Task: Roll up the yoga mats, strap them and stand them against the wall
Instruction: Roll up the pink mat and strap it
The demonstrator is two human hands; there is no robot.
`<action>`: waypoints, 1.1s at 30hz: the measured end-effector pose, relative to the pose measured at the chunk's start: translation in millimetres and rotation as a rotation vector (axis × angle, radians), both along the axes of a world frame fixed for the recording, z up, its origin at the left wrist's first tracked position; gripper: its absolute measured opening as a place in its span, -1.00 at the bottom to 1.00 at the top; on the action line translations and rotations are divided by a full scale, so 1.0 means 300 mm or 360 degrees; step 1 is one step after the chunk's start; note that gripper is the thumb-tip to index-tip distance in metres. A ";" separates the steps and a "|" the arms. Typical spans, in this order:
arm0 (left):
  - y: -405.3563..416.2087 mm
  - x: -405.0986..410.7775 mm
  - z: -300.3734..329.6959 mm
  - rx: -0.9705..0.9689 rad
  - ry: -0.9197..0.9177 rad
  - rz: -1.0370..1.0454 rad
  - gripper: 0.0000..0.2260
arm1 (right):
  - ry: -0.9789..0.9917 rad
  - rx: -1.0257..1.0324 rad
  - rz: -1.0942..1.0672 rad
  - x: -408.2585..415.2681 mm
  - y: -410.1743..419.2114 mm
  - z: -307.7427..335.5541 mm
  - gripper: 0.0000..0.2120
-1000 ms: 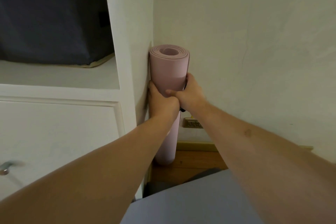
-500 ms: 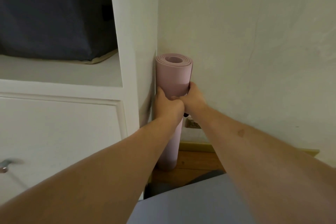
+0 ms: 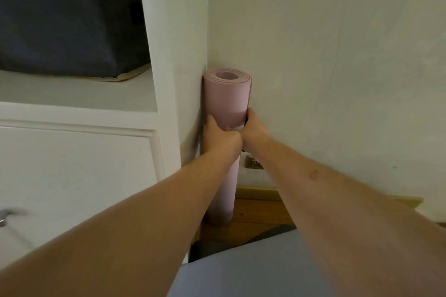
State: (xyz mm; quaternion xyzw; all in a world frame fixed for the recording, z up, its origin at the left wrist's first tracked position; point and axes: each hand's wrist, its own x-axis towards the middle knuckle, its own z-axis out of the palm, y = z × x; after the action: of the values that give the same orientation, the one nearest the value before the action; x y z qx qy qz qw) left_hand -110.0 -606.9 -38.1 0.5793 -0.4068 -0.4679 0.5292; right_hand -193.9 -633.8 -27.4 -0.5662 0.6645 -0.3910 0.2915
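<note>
A white cabinet [image 3: 79, 176] fills the left, with a dark bag [image 3: 67, 17] on its shelf above. To the cabinet's right, in the corner where its side panel meets the wall [image 3: 337, 55], a rolled pink yoga mat [image 3: 226, 96] stands upright on the wooden floor [image 3: 260, 214]. The left hand [image 3: 220, 136] grips the roll's middle from the cabinet side, fingers curled round it. The right hand [image 3: 254, 128] grips it from the wall side, touching the left. A wall socket [image 3: 253, 163] sits just right of the mat.

Pink rolled yoga mat [image 3: 226, 96] stands upright (spiral end up) in corner.
</note>
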 end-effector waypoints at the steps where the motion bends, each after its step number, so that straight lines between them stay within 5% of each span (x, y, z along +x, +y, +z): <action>1: 0.020 0.006 0.013 -0.0006 -0.0023 -0.0013 -0.02 | -0.0033 -0.0003 -0.0002 0.000 0.013 0.005 -0.20; 11: 0.178 0.032 0.009 -0.0037 -0.0459 -0.0318 -0.18 | -0.0031 0.0074 -0.0040 -0.082 0.156 -0.025 -0.06; 15: 0.260 0.048 -0.011 0.0002 -0.0465 -0.0389 -0.42 | -0.0059 0.0104 -0.0072 -0.093 0.256 -0.070 -0.08; 19: 0.418 0.096 -0.001 0.0040 -0.0806 -0.0526 -0.31 | -0.0022 0.0193 -0.0072 -0.107 0.416 -0.091 -0.21; 23: 0.581 0.202 -0.007 0.0147 -0.0940 -0.0591 -0.67 | -0.0024 0.0267 -0.0038 -0.088 0.664 -0.121 -0.28; 26: 0.827 0.331 -0.021 0.0058 -0.1017 -0.0636 -0.49 | -0.0017 0.0322 0.0034 -0.028 0.923 -0.177 -0.32; 33: 1.498 0.659 -0.290 0.0493 -0.0933 -0.0658 -0.65 | 0.0252 0.0834 0.0325 0.219 1.589 -0.373 -0.37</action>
State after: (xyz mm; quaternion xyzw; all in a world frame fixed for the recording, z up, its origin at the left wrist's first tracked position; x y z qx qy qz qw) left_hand 87.6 -157.5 -125.1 0.6672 -0.5736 -0.4351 0.1913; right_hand -128.2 -157.1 -139.3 -0.5642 0.7032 -0.1292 0.4129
